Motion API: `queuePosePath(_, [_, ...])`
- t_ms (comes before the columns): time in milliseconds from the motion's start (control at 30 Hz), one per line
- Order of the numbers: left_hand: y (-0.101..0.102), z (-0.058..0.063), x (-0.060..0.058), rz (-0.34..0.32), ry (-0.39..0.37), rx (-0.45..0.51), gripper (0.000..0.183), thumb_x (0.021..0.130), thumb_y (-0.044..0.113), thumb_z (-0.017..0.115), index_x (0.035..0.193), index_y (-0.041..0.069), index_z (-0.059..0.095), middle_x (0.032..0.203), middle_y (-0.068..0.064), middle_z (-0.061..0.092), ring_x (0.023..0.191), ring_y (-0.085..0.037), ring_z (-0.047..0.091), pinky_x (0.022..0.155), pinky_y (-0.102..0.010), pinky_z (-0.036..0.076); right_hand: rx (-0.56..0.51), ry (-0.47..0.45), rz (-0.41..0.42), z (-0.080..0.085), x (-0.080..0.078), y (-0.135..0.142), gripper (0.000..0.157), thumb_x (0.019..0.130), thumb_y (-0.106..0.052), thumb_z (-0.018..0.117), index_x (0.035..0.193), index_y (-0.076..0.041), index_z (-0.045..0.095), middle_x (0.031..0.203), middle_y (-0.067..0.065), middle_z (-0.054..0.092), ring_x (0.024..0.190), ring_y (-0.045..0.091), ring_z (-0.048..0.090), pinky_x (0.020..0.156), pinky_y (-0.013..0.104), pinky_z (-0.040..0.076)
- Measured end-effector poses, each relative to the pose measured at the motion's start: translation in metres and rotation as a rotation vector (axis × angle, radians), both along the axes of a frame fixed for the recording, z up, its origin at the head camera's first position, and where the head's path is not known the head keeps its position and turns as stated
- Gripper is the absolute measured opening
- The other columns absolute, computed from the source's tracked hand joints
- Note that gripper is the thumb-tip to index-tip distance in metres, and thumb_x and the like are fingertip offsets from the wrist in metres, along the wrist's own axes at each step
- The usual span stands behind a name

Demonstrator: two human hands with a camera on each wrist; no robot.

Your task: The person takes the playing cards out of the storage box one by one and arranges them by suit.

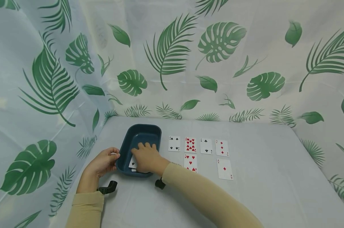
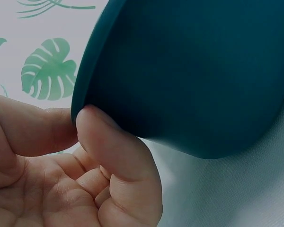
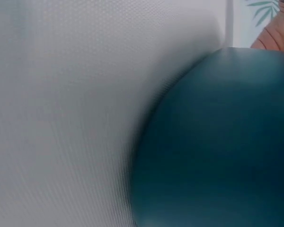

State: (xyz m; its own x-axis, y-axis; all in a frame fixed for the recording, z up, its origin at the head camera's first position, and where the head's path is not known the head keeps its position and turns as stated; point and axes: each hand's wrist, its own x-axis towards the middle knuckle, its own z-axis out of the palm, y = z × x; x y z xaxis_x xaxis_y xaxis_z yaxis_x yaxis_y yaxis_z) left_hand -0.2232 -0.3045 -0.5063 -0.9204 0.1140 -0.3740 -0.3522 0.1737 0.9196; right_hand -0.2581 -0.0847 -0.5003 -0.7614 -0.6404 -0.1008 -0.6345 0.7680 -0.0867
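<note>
My left hand [image 1: 105,161] pinches the left rim of a dark blue tray [image 1: 123,155] between thumb and finger; the left wrist view shows this grip on the tray's rim [image 2: 87,71] up close. Inside the tray, my right hand [image 1: 147,158] reaches down over some playing cards [image 1: 133,163], one showing a spade. Its fingers point toward the far end, and their tips are partly hidden. I cannot tell whether they hold a card. In the right wrist view the tray's outer wall [image 3: 217,142] fills the right side, with no fingers of that hand visible.
Right of the tray, face-up cards lie in two rows: four of spades [image 1: 174,143], a high heart card [image 1: 190,145], two of clubs [image 1: 206,146] and three of diamonds [image 1: 222,148] behind, five of hearts [image 1: 190,161] and ace of diamonds [image 1: 225,169] nearer. Leaf-patterned curtains [image 1: 172,63] border the white table [image 1: 269,177].
</note>
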Motion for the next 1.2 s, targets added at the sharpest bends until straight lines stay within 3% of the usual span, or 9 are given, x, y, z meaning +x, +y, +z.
queuePosePath(267, [0.000, 0.001, 0.000, -0.004, 0.007, -0.005, 0.019, 0.113, 0.010, 0.048, 0.126, -0.003, 0.045, 0.085, -0.003, 0.062, 0.066, -0.011, 0.056, 0.060, -0.028, 0.052, -0.111, -0.050, 0.005, 0.003, -0.004, 0.006, 0.079, 0.087, -0.038, 0.087, 0.157, -0.033, 0.052, 0.152, 0.001, 0.055, 0.130, 0.024, 0.054, 0.107, 0.051, 0.043])
queuePosePath(667, [0.001, 0.001, 0.001, -0.004, 0.008, 0.000, 0.019, 0.113, 0.011, 0.050, 0.126, -0.002, 0.045, 0.086, -0.002, 0.063, 0.067, -0.012, 0.056, 0.061, -0.029, 0.053, -0.315, -0.103, 0.112, 0.009, -0.006, 0.027, 0.078, 0.088, -0.028, 0.085, 0.158, -0.034, 0.051, 0.161, -0.001, 0.050, 0.145, 0.026, 0.045, 0.116, 0.056, 0.039])
queuePosePath(1000, [0.002, 0.002, 0.001, 0.001, 0.002, -0.013, 0.019, 0.112, 0.011, 0.051, 0.126, -0.002, 0.046, 0.082, -0.001, 0.062, 0.069, -0.014, 0.057, 0.061, -0.029, 0.052, -0.493, -0.155, 0.069, 0.013, 0.003, 0.060, 0.078, 0.087, -0.015, 0.081, 0.159, -0.028, 0.052, 0.165, 0.000, 0.047, 0.153, 0.030, 0.040, 0.119, 0.062, 0.037])
queuePosePath(1200, [0.001, -0.001, 0.001, 0.000, 0.007, 0.001, 0.019, 0.112, 0.012, 0.052, 0.125, 0.000, 0.046, 0.083, -0.001, 0.062, 0.070, -0.015, 0.057, 0.061, -0.030, 0.053, -0.589, -0.153, 0.046, 0.018, 0.008, 0.089, 0.076, 0.088, -0.014, 0.082, 0.157, -0.027, 0.053, 0.162, -0.001, 0.048, 0.152, 0.027, 0.040, 0.123, 0.059, 0.036])
